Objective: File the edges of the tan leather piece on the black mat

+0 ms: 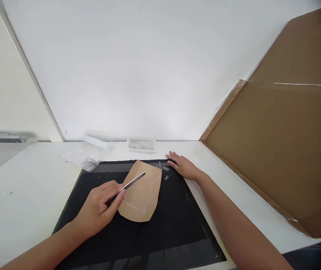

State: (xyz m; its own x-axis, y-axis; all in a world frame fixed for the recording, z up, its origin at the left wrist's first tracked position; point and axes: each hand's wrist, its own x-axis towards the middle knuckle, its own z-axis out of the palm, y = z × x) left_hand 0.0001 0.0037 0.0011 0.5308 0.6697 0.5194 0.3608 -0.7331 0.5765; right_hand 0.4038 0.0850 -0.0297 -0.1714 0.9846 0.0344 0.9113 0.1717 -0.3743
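Note:
My left hand (101,204) is closed around the lower end of a nail file (133,181), slim and dark with a white edge, which points up and to the right. Under the file a tan, curved-sided sheet (145,202) lies on the black mat (177,213); whether my left fingers touch it I cannot tell. At the mat's far right corner my right hand (184,166) rests with its fingers stretched apart and nothing seen in them. Small clear nail tips (166,168) lie scattered just left of those fingers, one (166,177) a little nearer me.
Behind the mat stands a clear plastic box (141,145) with small pieces inside. A translucent lid or tray (95,139) and crumpled plastic packaging (84,159) lie to its left. A cardboard panel (284,150) rises along the right of the white table (25,187); a white wall closes the back.

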